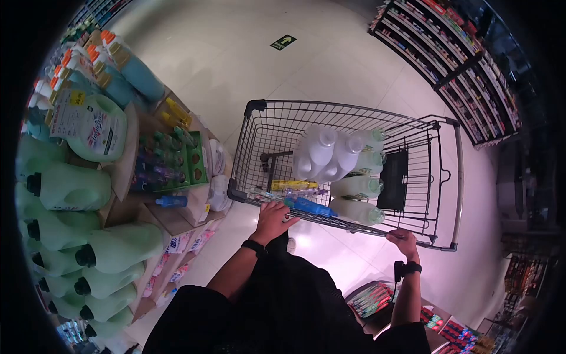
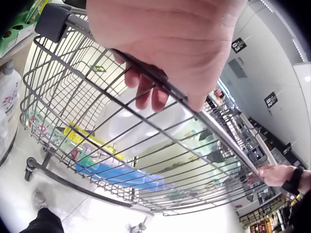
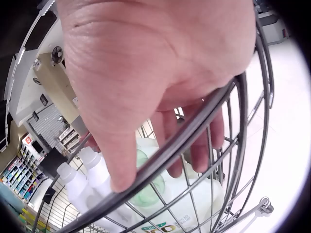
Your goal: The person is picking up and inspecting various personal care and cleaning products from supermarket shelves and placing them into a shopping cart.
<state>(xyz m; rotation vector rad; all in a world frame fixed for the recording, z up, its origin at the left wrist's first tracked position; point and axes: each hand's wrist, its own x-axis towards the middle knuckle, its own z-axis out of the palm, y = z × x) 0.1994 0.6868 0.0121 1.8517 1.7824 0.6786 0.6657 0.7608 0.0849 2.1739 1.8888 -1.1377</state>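
A wire shopping cart (image 1: 254, 106) stands in front of me, its near side rim running under both hands. Toward that rim's left end my left hand (image 1: 274, 223) holds on, fingers hooked over to the inside as the left wrist view shows. Farther right, my right hand (image 1: 404, 243) grips the same rim, thumb outside and fingers inside the basket (image 3: 182, 145). Inside the cart are white bottles (image 1: 321, 150), several pale green bottles (image 1: 359, 187) lying on their sides, a blue bottle (image 1: 312, 206) along the near wall and a yellow item (image 1: 295, 184).
Shelves at left carry large green jugs (image 1: 76, 186), teal bottles (image 1: 135, 71) and a green display box (image 1: 197, 162), close to the cart's left end. Another product shelf (image 1: 448, 65) stands at far right. A floor sign (image 1: 283, 42) lies ahead; a round display (image 1: 371, 301) is behind my right arm.
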